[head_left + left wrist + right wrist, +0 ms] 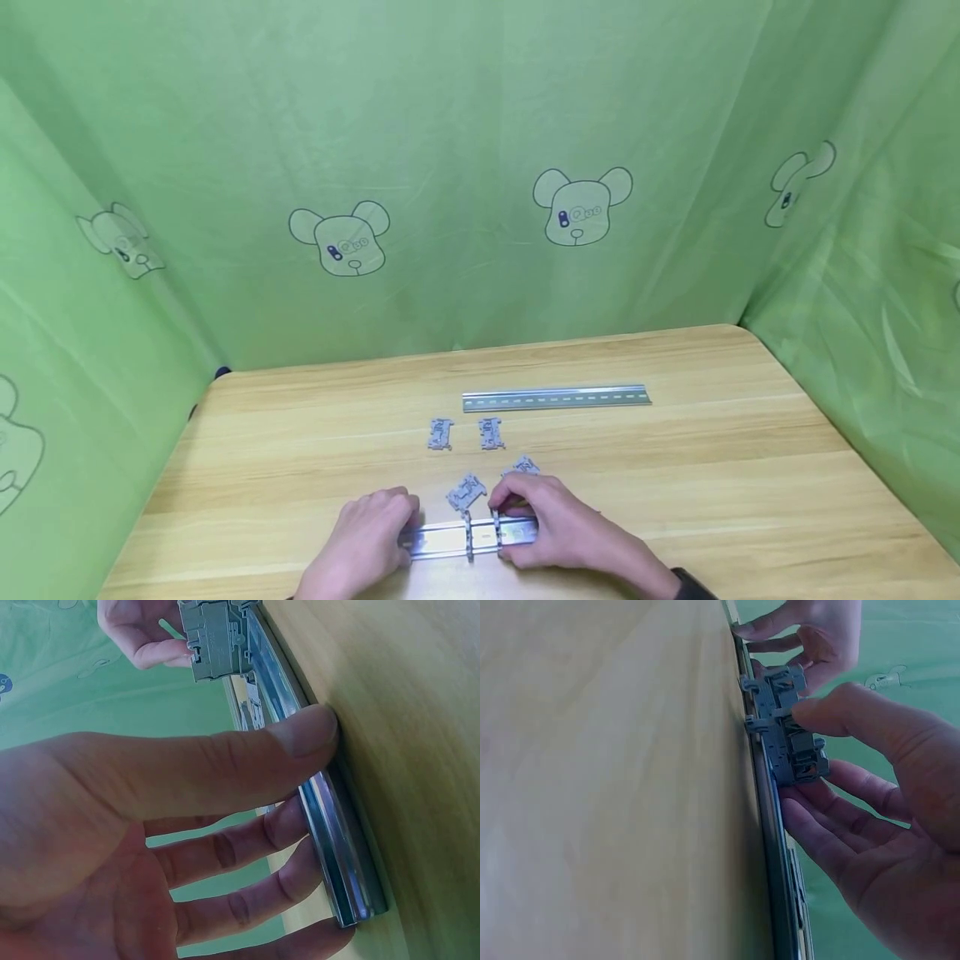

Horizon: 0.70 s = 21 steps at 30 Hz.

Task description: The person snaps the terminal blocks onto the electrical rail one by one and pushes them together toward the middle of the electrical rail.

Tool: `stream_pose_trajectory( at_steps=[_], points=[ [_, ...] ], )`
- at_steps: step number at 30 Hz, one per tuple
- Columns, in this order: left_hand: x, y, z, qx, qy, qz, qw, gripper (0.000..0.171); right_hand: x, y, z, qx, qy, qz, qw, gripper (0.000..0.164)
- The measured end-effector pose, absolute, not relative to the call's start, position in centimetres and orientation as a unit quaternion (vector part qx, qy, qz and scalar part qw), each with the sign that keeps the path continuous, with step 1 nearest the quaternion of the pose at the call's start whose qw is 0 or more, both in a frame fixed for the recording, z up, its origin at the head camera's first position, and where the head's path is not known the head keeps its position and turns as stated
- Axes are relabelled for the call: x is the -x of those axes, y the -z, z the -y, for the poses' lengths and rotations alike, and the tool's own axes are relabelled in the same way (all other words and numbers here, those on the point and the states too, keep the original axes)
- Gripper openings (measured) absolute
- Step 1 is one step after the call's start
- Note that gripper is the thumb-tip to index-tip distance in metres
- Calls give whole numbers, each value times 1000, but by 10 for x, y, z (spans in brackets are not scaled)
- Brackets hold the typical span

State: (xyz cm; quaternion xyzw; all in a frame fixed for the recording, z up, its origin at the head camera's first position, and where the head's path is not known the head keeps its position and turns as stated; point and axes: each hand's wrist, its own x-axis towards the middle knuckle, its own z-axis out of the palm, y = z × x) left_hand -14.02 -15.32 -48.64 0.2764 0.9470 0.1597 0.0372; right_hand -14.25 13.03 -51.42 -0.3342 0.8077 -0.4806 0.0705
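A slotted metal DIN rail (pixel 438 542) lies near the front of the table. My left hand (pixel 371 533) grips its left end, thumb on the near edge and fingers along the far one, as the left wrist view shows of the rail (pixel 334 847). Two grey terminal blocks stand upright across the rail: a left one (pixel 469 537) and a right one (pixel 497 533). With thumb and fingers, my right hand (pixel 555 525) pinches the right block. In the right wrist view this terminal block (pixel 791 746) sits at the rail, its side facing the camera.
Several loose terminal blocks lie beyond the rail: one close by (pixel 467 492), one partly behind my right hand (pixel 525 465), and two farther back, left (pixel 439 434) and right (pixel 491 434). A second DIN rail (pixel 555 399) lies behind them. Green cloth (pixel 465 300) hangs around the table.
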Motion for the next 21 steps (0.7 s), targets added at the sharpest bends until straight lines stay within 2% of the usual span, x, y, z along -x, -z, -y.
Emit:
stream_pose_trajectory(
  at_steps=[21],
  points=[
    [140, 486, 153, -278, -158, -947, 40, 31, 141, 516, -114, 329, 421, -845, 25, 47]
  ],
)
